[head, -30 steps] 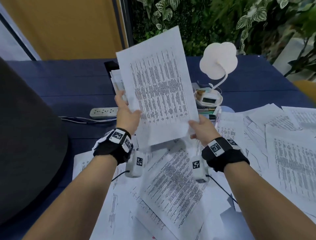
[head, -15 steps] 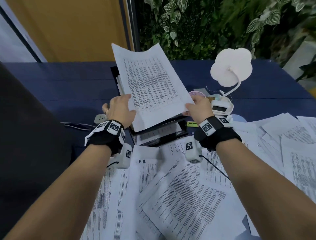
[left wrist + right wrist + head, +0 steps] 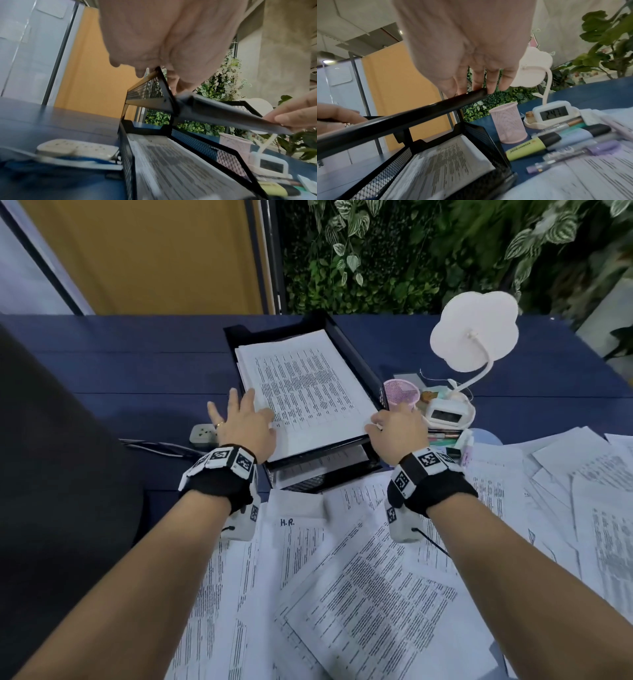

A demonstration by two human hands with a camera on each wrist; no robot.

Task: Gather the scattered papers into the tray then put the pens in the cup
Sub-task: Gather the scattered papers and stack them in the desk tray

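Note:
A stack of printed papers lies in the top tier of the black mesh tray. My left hand rests on the stack's left edge with fingers spread. My right hand pinches its near right corner, thumb on top. The lower tier holds another printed sheet. A pink mesh cup stands empty just right of the tray. Pens and highlighters lie beside it on the table. Many loose papers cover the near table under my forearms.
A white flower-shaped lamp with a small clock base stands behind the pens. A power strip and its cable lie left of the tray. A large dark object fills the left side. More papers spread to the right.
The stack was held upright above the table, then tipped forward and laid into the tray's top tier. My left hand has let go and now lies flat on it.

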